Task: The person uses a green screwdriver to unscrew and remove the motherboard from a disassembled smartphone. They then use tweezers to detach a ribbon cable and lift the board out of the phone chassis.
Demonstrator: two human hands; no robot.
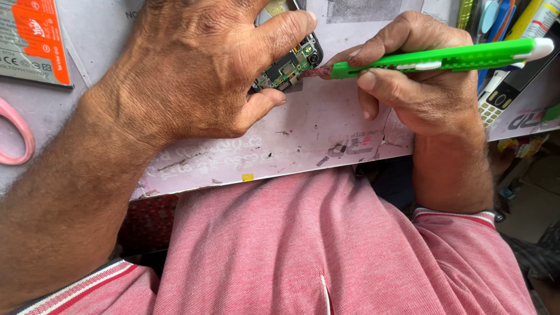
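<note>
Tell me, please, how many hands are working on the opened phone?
2. The left hand holds the opened phone down on the desk; the right hand holds a green knife, tip at the phone's edge. None seem hidden.

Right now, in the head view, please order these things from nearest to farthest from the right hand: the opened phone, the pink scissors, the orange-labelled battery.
From the right hand:
1. Phone, just left of it, under the left hand.
2. Battery, top-left corner.
3. Scissors, at the left edge, only slightly farther than the battery.
</note>
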